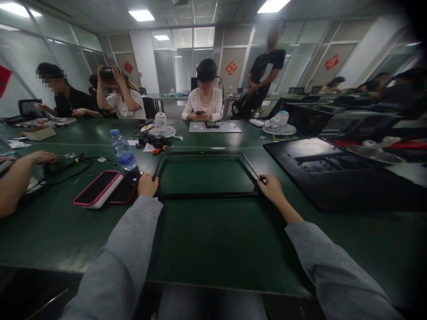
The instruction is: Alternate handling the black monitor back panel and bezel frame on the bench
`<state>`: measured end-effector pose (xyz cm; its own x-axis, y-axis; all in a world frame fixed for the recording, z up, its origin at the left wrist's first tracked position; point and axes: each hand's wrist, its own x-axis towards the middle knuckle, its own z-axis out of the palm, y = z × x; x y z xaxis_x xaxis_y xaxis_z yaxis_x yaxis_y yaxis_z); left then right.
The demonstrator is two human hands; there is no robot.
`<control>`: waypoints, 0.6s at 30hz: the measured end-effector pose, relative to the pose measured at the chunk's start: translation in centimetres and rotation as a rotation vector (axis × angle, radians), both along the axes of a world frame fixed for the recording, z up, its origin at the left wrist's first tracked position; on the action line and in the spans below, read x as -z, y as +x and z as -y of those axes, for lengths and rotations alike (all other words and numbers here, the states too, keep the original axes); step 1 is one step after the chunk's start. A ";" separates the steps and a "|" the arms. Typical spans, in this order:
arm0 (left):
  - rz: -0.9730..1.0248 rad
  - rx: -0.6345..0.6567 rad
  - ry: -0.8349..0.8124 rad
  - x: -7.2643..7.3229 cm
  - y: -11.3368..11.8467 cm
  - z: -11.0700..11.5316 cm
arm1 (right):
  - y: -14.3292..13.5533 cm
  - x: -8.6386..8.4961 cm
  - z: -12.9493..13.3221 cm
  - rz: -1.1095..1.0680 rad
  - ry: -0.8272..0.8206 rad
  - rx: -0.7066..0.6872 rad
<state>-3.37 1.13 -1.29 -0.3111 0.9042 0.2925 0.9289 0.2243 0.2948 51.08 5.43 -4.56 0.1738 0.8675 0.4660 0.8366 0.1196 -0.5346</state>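
A thin black rectangular frame (208, 194) lies on or just above the green table (213, 240), its middle open so that the green top shows through. At its left side, my left hand (147, 184) is closed round the edge, thumb on top. My right hand (271, 186) grips the opposite side near the front right corner, fingers curled. Beside my left hand lies a dark phone with a red edge (124, 189). Left of that is a white and pink case with a dark top (100, 189).
A water bottle (123, 150) stands behind the phone. A large black panel (333, 178) lies at right. Cables, orange-handled tool (158, 151) and small white fans (162, 129) are farther back. Another person's arm (16, 184) rests at left; several people are beyond.
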 end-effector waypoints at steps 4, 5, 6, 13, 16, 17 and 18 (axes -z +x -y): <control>-0.032 -0.001 -0.052 -0.5 0.4 0.4 | 0.5 0.6 -0.5 0.101 0.023 -0.011; -0.037 0.000 -0.055 -0.6 0.4 0.4 | 0.5 0.7 -0.5 0.116 0.022 -0.010; -0.040 0.000 -0.058 -0.7 0.5 0.5 | 0.6 0.8 -0.5 0.127 0.022 -0.009; -0.050 0.003 -0.058 -0.8 0.7 0.7 | 0.1 0.4 -0.4 0.128 -0.007 0.029; -0.049 0.032 -0.046 -0.7 1.0 0.7 | -0.1 0.0 -0.2 0.085 -0.019 0.029; -0.046 0.046 -0.029 -0.7 1.2 0.8 | -0.1 -0.2 -0.2 0.067 -0.020 0.031; -0.042 0.063 -0.007 -0.7 1.5 0.8 | -0.1 -0.3 -0.1 0.054 -0.020 0.033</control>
